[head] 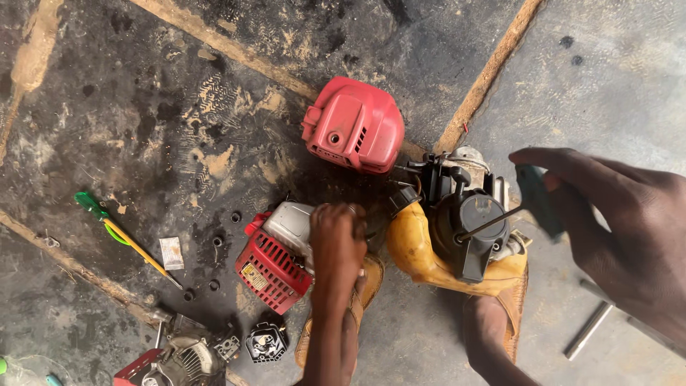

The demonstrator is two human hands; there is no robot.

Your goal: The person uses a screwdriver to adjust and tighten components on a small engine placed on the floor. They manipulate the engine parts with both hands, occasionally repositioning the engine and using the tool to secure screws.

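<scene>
We are steadying a small petrol engine [457,221] on the stained concrete floor [143,107], where it is sitting between our sandalled feet, its black air-filter housing facing up and its yellowed fuel tank [414,250] underneath. Our left hand [336,246] is pressing down with its fingers clenched on the engine's left end, just beside the tank. Our right hand [614,221] is gripping the teal handle of a screwdriver [514,211], fingers wrapped tight around it, and the thin shaft is reaching to the black housing. A red engine cover [355,125] is lying just beyond the engine, and a red-grilled part [275,261] is sitting beside our left hand. A green-handled screwdriver [121,236] is lying well apart at the left, another engine assembly [182,357] is resting near the bottom edge, and a metal rod [587,330] is lying under our right arm
</scene>
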